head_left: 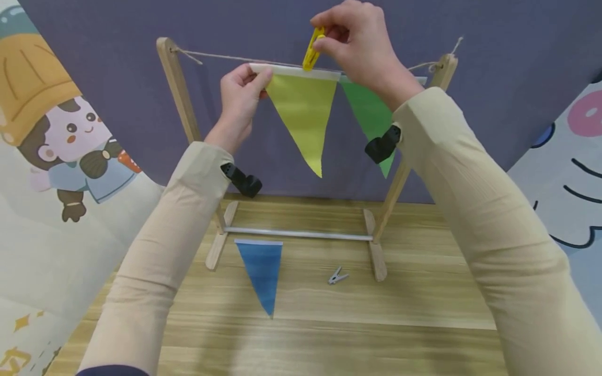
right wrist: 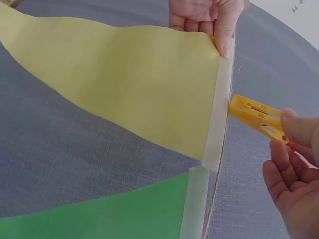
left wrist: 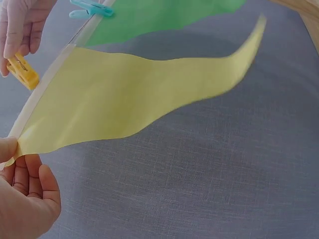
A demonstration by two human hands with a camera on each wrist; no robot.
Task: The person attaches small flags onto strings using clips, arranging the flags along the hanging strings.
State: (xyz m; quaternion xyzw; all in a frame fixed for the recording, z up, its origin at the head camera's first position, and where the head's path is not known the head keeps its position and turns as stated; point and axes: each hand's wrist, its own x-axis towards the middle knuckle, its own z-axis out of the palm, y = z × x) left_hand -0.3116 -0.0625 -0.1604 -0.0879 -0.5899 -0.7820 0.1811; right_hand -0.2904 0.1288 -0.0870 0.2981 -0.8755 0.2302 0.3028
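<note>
My left hand (head_left: 239, 99) pinches the upper left corner of a yellow triangular pennant (head_left: 304, 107), which hangs point down by its white top band against a thin string (head_left: 221, 56). Between the thumb and fingers of my right hand (head_left: 364, 44) is a yellow clothespin (head_left: 311, 55), its tip right at the middle of that band. A green pennant (head_left: 366, 96) hangs just to the right, partly hidden behind my right wrist. In the left wrist view a teal clothespin (left wrist: 90, 8) sits on the green pennant's top band.
The string runs between two wooden posts (head_left: 177, 86), with a metal rod (head_left: 301, 233) joining their feet. On the wooden table (head_left: 329, 324) lie a blue pennant (head_left: 261, 271) and a grey clothespin (head_left: 336, 277). Behind the stand is a grey-blue backdrop (head_left: 117, 62).
</note>
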